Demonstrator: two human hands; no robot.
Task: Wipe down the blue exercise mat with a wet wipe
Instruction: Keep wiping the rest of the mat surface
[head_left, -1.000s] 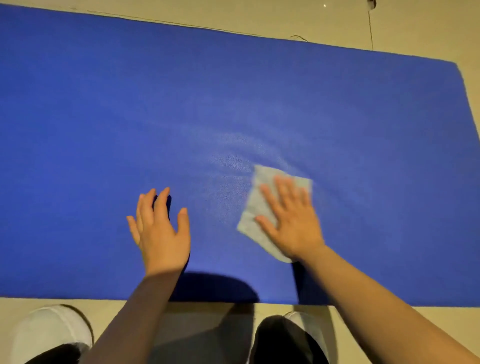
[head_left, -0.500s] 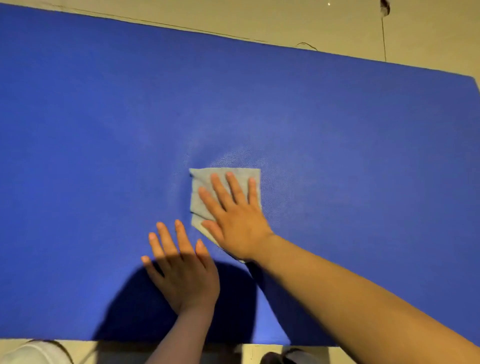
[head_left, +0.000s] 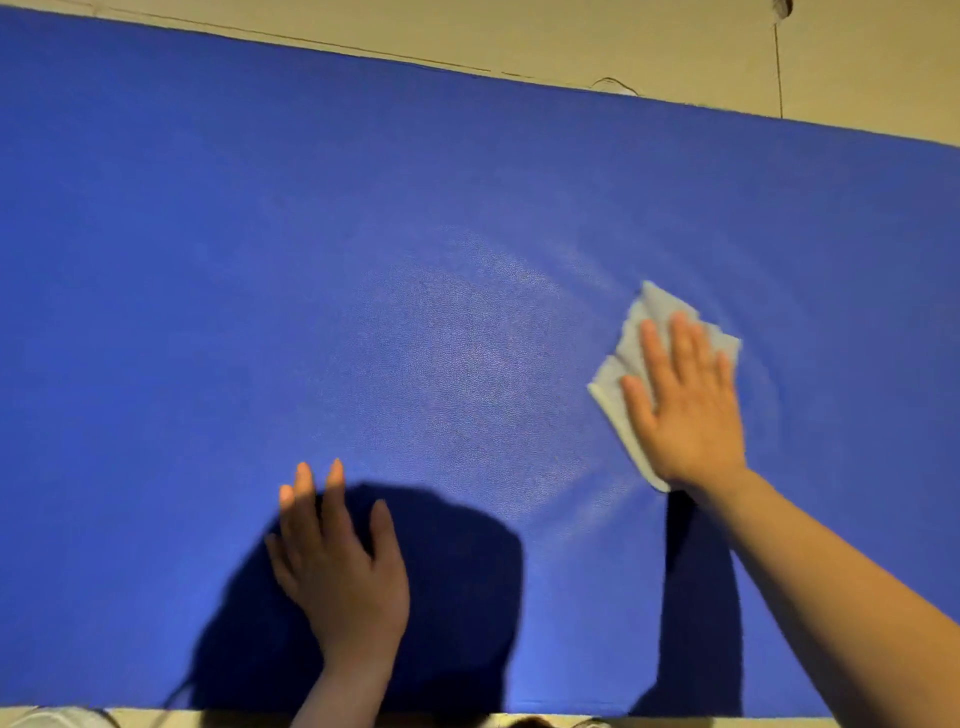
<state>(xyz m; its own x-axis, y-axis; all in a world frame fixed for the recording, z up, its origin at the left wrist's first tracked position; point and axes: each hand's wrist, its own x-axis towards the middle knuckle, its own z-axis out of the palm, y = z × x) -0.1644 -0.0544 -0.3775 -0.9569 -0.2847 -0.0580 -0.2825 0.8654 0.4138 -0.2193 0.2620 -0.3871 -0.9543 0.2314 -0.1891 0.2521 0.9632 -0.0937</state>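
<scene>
Beige floor (head_left: 623, 47) under mat (head_left: 260, 234) running nine to three; right hand (head_left: 685, 410) flat on wipe (head_left: 618, 384) at three, dry mat beyond; left hand (head_left: 337, 571) splayed, empty, at six.

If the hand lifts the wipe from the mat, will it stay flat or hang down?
The wipe would probably hang limp: it is thin, with wavy edges. It looks light. The right hand presses it flat, and the mat shines beside it, so it may cling a little.
</scene>
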